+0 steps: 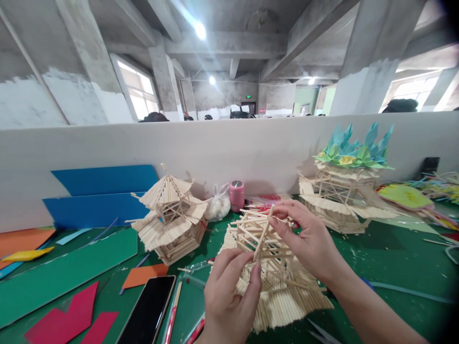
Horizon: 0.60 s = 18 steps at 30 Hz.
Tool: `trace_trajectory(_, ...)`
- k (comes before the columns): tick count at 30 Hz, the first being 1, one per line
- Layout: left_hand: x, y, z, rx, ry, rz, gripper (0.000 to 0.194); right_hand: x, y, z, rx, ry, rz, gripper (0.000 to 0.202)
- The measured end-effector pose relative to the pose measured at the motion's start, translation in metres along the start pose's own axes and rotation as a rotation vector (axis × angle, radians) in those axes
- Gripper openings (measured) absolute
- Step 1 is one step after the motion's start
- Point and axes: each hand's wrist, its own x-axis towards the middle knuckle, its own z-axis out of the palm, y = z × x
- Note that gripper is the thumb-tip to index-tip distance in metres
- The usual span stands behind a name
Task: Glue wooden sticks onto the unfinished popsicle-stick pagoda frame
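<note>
A small pavilion model of thin wooden sticks point(292, 308) stands in front of me, with a flared roof skirt below and an open lattice frame above. My left hand point(231, 291) is closed in a pinch at the lower end of a wooden stick point(264, 235). Near that stick's upper end, my right hand point(310, 239) pinches it with thumb and fingers. The stick slants across the front of the lattice; whether it touches the frame, I cannot tell. Parts of the model are hidden behind both hands.
A finished-looking stick pavilion point(168, 220) stands left, another with folded-paper decoration point(358, 148) at back right. A pink jar point(236, 196) and a plastic bag point(217, 203) sit by the white partition point(215, 148). A phone point(147, 310), coloured paper point(64, 315) and scissors point(322, 332) lie nearby.
</note>
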Motion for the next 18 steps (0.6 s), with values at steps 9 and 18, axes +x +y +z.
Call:
trace_trajectory(9, -0.0026, -0.0027, 0.0002, -0.023, 0.010, 0.011, 0.018, 0.0005, -0.0005, -0.0003, 0.010, -0.015, 0.007, 0.008)
trace_trajectory(18, -0.0020, -0.0012, -0.0007, -0.029, -0.004, -0.002, 0.019, 0.0004, 0.0000, -0.0004, -0.005, -0.008, 0.002, 0.009)
